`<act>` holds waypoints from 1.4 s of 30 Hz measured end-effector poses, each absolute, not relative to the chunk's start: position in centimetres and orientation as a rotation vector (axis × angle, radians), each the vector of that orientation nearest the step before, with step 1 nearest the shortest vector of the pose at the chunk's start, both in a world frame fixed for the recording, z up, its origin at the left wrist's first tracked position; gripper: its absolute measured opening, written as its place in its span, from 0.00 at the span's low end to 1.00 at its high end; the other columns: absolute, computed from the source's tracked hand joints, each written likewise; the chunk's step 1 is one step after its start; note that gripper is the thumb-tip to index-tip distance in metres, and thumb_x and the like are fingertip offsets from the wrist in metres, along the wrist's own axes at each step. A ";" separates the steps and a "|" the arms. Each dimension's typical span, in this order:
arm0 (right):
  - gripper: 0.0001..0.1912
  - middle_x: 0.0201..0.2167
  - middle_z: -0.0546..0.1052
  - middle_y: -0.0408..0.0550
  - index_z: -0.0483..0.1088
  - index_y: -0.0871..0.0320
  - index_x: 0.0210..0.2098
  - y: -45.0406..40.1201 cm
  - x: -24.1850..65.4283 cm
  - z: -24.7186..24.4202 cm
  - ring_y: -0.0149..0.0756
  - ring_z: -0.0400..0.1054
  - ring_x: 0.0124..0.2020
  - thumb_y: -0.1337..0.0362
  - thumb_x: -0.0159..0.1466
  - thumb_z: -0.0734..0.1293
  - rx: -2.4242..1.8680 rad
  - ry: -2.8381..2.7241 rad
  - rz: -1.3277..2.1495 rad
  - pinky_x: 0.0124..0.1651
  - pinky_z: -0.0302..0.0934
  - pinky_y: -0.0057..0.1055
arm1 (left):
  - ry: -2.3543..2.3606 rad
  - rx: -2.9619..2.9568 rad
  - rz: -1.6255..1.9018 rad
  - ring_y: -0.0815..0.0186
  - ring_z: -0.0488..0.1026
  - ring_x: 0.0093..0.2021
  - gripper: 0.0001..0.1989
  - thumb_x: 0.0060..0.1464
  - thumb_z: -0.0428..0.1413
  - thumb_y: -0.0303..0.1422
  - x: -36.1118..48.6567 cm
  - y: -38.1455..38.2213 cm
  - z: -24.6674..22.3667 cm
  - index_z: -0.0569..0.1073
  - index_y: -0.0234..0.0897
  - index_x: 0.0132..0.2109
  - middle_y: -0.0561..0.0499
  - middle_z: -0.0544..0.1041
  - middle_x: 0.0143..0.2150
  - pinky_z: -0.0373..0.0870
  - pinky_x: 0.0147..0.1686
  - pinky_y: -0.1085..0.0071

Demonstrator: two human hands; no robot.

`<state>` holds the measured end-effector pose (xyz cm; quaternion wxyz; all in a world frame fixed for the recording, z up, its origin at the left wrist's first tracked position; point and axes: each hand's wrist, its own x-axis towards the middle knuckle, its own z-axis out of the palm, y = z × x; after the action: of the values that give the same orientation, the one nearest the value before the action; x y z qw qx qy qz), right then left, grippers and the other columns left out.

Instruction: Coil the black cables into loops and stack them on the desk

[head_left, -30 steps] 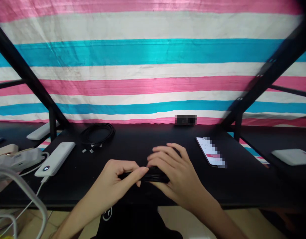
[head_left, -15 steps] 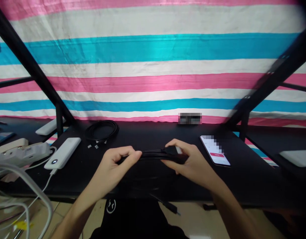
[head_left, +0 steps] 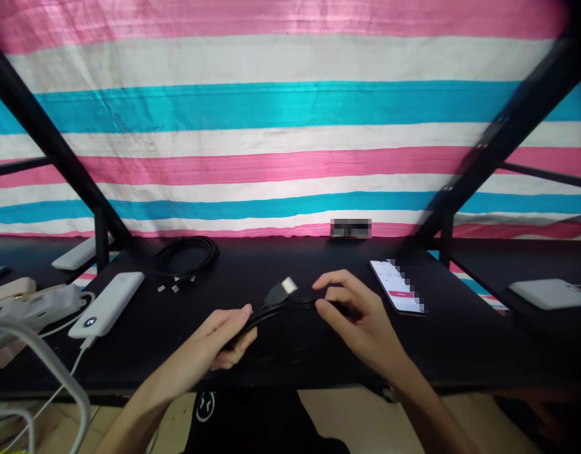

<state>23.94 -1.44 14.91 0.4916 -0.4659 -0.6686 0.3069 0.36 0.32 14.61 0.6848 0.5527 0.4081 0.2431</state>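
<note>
My left hand (head_left: pixel 226 334) is closed round a folded bundle of black cable (head_left: pixel 283 307) above the front of the black table. A black plug with a pale rectangular tip (head_left: pixel 281 291) sticks up from the bundle, pointing right. At the bundle's right end, my right hand (head_left: pixel 354 312) has its thumb and curled fingers loosely round the cable, with the index finger lifted off. Part of the cable is hidden inside each hand. Another dark end (head_left: pixel 383 389) hangs below the right wrist, blurred.
A coiled black cable (head_left: pixel 188 255) with several pale plug tips lies at the back left. Beside it are a white power bank (head_left: pixel 108 304) with a white cord and a power strip (head_left: pixel 48 309). A phone (head_left: pixel 398 287) lies at right. Black frame bars (head_left: pixel 479 148) slope up both sides.
My right hand has let go of the plug, which now stands free near my left hand. The left hand has shifted lower and left, and the bundle is tilted. The view has shifted slightly.
</note>
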 end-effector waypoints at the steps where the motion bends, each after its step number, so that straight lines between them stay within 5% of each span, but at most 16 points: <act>1: 0.06 0.18 0.61 0.35 0.69 0.57 0.36 -1.6 23.8 15.2 0.24 0.52 0.18 0.60 0.64 0.65 -1.138 -1.684 0.700 0.21 0.45 0.24 | 0.905 1.228 0.529 0.76 0.43 0.20 0.25 0.58 0.48 0.51 0.3 0.4 14.8 0.57 0.36 0.23 0.60 0.50 0.19 0.40 0.20 0.74; 5: 0.07 0.23 0.71 0.41 0.71 0.58 0.31 -2.0 24.1 15.9 0.25 0.63 0.20 0.61 0.63 0.66 -1.059 -1.794 0.714 0.20 0.55 0.22 | 0.749 1.205 0.468 0.77 0.41 0.18 0.23 0.58 0.50 0.48 -0.3 0.6 15.3 0.64 0.34 0.25 0.61 0.50 0.18 0.39 0.17 0.76; 12: 0.05 0.30 0.73 0.45 0.73 0.58 0.31 -2.4 23.8 17.0 0.26 0.66 0.26 0.64 0.63 0.68 -0.840 -2.023 0.470 0.27 0.62 0.23 | 0.772 1.249 0.403 0.73 0.65 0.14 0.23 0.60 0.46 0.49 0.7 0.6 16.0 0.69 0.34 0.29 0.57 0.64 0.12 0.54 0.17 0.78; 19: 0.09 0.44 0.73 0.50 0.73 0.56 0.37 -2.7 21.8 16.9 0.26 0.65 0.27 0.61 0.67 0.62 -0.914 -2.207 0.034 0.29 0.63 0.25 | 0.926 1.445 0.309 0.76 0.50 0.09 0.23 0.59 0.45 0.51 3.1 0.6 17.4 0.65 0.37 0.28 0.60 0.63 0.12 0.40 0.12 0.75; 25: 0.13 0.37 0.77 0.47 0.70 0.57 0.45 -1.1 21.8 17.1 0.33 0.71 0.38 0.57 0.68 0.61 -1.143 -2.179 0.053 0.34 0.64 0.27 | 1.004 1.667 0.581 0.74 0.53 0.20 0.24 0.60 0.44 0.47 3.2 0.8 17.7 0.66 0.35 0.24 0.58 0.60 0.18 0.49 0.20 0.75; 30: 0.15 0.31 0.78 0.46 0.73 0.56 0.29 0.5 23.1 16.8 0.37 0.66 0.36 0.52 0.63 0.66 -1.244 -2.220 -0.090 0.37 0.56 0.34 | 1.062 1.855 0.620 0.68 0.63 0.29 0.19 0.58 0.50 0.45 2.6 0.9 17.4 0.77 0.35 0.35 0.53 0.71 0.27 0.57 0.28 0.74; 34: 0.14 0.32 0.77 0.44 0.71 0.56 0.30 0.6 22.9 16.6 0.35 0.67 0.35 0.52 0.62 0.67 -1.174 -2.260 0.080 0.40 0.55 0.34 | 1.075 1.837 0.616 0.70 0.61 0.26 0.20 0.58 0.50 0.46 2.4 0.7 17.4 0.77 0.35 0.32 0.55 0.68 0.24 0.55 0.27 0.74; 39: 0.21 0.16 0.66 0.37 0.68 0.56 0.23 0.5 22.4 16.5 0.28 0.60 0.21 0.53 0.69 0.58 -1.035 -2.413 0.091 0.49 0.55 0.38 | 1.005 1.754 0.594 0.71 0.59 0.25 0.18 0.57 0.52 0.44 2.5 0.4 17.5 0.74 0.35 0.28 0.56 0.66 0.23 0.53 0.25 0.74; 42: 0.21 0.17 0.68 0.37 0.67 0.56 0.23 0.9 23.3 16.8 0.28 0.61 0.20 0.52 0.68 0.59 -1.021 -2.360 0.086 0.52 0.53 0.40 | 0.891 1.555 0.618 0.74 0.53 0.21 0.19 0.56 0.54 0.46 1.8 0.8 17.0 0.69 0.35 0.25 0.58 0.60 0.20 0.48 0.22 0.75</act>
<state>23.34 0.92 16.80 0.2807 -0.3810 -0.8804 0.0320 1.79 0.82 16.97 0.5835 0.6661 0.3818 0.2648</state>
